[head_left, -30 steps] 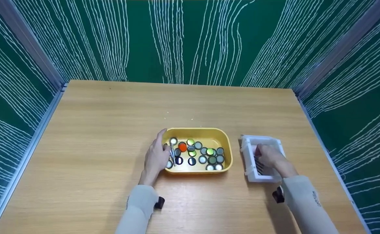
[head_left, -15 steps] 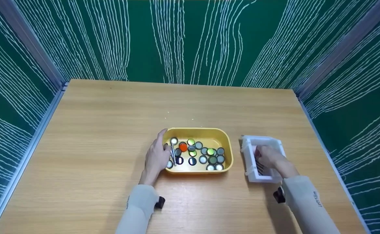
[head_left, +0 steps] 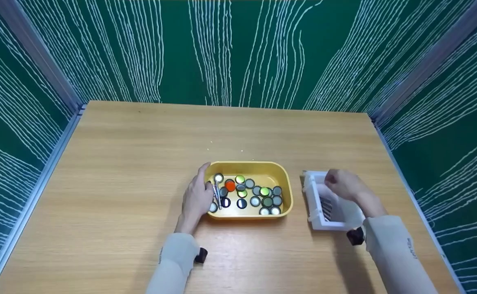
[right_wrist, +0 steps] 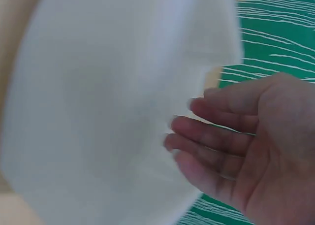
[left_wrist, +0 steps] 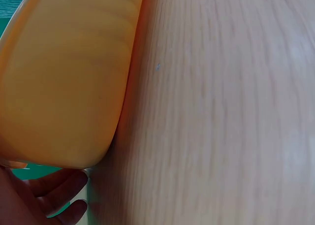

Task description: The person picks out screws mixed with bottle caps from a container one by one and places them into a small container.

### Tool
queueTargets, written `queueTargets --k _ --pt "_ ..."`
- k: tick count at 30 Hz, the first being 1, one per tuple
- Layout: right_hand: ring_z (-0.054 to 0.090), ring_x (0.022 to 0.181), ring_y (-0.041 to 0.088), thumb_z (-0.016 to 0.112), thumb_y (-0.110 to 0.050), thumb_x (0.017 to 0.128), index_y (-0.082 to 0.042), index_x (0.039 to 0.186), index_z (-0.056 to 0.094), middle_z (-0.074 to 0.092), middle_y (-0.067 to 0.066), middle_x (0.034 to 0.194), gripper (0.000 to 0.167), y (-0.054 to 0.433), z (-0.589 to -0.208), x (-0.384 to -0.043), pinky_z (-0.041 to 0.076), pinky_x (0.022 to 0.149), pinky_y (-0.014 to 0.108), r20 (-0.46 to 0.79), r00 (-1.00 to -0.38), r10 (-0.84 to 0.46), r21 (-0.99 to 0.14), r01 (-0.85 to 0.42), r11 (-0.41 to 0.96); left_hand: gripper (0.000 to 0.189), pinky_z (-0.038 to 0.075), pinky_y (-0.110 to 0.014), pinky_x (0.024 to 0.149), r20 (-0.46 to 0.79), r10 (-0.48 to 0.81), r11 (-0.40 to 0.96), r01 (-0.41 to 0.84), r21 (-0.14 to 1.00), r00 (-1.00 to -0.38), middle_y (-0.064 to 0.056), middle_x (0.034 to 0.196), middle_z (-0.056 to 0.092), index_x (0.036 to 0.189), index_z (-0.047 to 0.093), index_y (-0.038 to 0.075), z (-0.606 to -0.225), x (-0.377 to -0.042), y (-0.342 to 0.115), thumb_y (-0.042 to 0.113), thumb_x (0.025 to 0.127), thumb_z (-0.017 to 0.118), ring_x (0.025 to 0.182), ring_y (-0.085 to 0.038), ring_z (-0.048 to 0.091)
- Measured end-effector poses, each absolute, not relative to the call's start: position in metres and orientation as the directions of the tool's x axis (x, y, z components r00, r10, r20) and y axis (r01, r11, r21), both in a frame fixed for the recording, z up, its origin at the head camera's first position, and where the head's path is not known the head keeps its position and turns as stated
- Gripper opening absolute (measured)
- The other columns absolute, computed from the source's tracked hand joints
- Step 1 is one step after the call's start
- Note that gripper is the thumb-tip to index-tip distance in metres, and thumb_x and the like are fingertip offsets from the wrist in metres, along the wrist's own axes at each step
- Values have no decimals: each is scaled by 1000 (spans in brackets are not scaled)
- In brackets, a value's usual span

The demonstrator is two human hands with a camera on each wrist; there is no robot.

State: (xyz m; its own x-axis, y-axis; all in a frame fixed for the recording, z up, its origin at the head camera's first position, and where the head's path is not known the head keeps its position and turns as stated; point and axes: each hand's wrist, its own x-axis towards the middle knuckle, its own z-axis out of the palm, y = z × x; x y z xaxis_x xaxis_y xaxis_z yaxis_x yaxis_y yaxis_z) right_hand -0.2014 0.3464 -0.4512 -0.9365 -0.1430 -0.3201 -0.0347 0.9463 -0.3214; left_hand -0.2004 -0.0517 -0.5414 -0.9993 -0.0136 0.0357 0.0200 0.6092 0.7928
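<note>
My left hand (head_left: 197,198) grips the left end of a yellow plastic bin (head_left: 277,166), thumb over the rim. In the left wrist view the fingers (left_wrist: 69,188) lie at the bin's end wall. Inside are several bottle caps (head_left: 266,201), mostly grey, with some green and one orange-red (head_left: 230,186). Thin silver metal rods (head_left: 217,196) lie beside the left thumb. My right hand (head_left: 350,188) is over the far right side of a white plastic box (head_left: 336,225), fingers loosely bent, nothing visible between them. Several thin dark rods (head_left: 326,208) lie side by side in this box.
Both containers stand on a wooden table (head_left: 140,143), the white box to the right of the bin with a gap between. Small white specks (head_left: 242,150) lie behind the bin. Green walls (head_left: 258,53) with white lines enclose the table's back and sides.
My right hand has risen out of the white box and shifted slightly to the right, uncovering the rods inside. The left hand and the bin have stayed in place.
</note>
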Motion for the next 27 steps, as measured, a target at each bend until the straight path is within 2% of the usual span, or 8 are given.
queueTargets --k 4,9,13,16,20,24,27 --pt "63 100 38 48 -17 99 4 120 60 65 25 111 32 334 -431 -205 52 85 52 -272 -954 -126 -304 -39 952 59 51 -42 75 54 -14 610 34 792 -998 -15 125 65 151 35 27 -542 -201 -51 8 96 47 84 -26 60" --pt "66 100 35 56 -10 95 0 118 63 68 21 110 26 304 -424 -210 55 87 50 -153 -957 -248 -339 -185 922 60 53 -45 83 32 -10 597 20 802 -999 -15 133 62 152 34 29 -540 -200 -52 8 97 45 93 -29 62" --pt "67 99 33 61 0 87 -2 116 63 69 17 109 30 273 -439 -210 57 86 45 -34 -904 -426 -355 -387 851 60 52 -49 92 15 -13 584 4 812 -1000 -15 139 58 152 34 29 -540 -199 -52 8 97 45 105 -31 63" --pt "67 94 30 65 1 84 -6 117 63 68 13 111 34 247 -454 -207 58 80 44 22 -856 -517 -284 -501 818 60 51 -51 96 6 -12 577 -2 817 -1000 -15 142 56 152 34 29 -539 -198 -52 8 97 45 111 -32 62" --pt "63 101 29 70 -3 83 -9 125 61 63 12 119 43 210 -472 -202 57 83 44 20 -801 -598 -224 -586 779 60 50 -50 96 7 -7 577 2 817 -1000 -14 142 56 152 34 29 -539 -198 -52 8 97 45 109 -31 61" --pt "54 123 35 70 -5 82 -10 137 54 55 16 135 57 178 -485 -199 50 101 49 -53 -733 -678 -220 -654 724 61 51 -49 93 11 -11 582 2 813 -1000 -15 141 57 153 34 29 -540 -198 -53 7 97 46 102 -31 62" --pt "48 132 35 66 -7 86 -14 145 46 46 16 148 63 161 -493 -197 47 106 49 -113 -694 -711 -157 -694 703 62 53 -48 86 14 -13 587 3 810 -1000 -15 138 59 153 34 30 -540 -199 -53 7 97 46 95 -31 63"
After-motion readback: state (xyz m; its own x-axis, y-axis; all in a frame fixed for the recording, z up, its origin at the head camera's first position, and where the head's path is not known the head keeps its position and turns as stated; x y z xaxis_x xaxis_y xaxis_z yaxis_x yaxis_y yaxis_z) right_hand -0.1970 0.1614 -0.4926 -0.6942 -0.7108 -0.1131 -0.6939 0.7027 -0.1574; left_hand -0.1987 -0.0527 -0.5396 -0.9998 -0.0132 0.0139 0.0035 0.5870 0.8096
